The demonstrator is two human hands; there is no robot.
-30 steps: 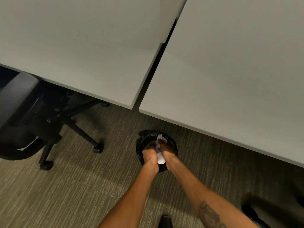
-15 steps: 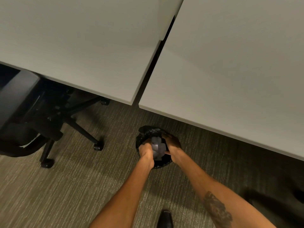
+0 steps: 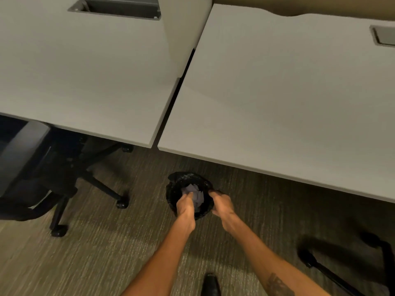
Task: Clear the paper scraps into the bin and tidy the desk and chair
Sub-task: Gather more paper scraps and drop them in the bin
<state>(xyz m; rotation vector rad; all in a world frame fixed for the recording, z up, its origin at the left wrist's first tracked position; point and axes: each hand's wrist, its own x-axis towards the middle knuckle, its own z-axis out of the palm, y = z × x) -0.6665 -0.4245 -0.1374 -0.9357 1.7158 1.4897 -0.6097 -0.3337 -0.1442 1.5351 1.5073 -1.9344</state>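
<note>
1. Hands first: left hand (image 3: 185,205) sits over the near-left rim of the small round black-lined bin (image 3: 181,184), fingers curled down toward the paper; whether it pinches any I cannot tell.
2. Right hand (image 3: 221,202) is at the right rim, fingers bent over the liner edge, seemingly gripping it. Likely reason: steadying the bag so scraps land inside.
3. Crumpled pale paper scraps (image 3: 195,194) lie inside the bin, bunched in one heap between both hands. Separate pieces too blurred to count.
4. Bin stands on the striped grey-brown carpet (image 3: 102,253), just in front of the right desk's edge, near the gap between desks.
5. Two flat pale grey desk tops: left desk (image 3: 85,77) and right desk (image 3: 277,99), no scraps visible on either. Each shows one cable cut-out at the back.
6. Two black office chairs: one wheeled chair (image 3: 42,178) tucked partly under the left desk, one chair base (image 3: 342,259) at lower right, partly out of frame.
7. One dark shoe (image 3: 210,285) at bottom centre.
8. Judgement: scrap clearing looks nearly done; chair tidying probably remains.
</note>
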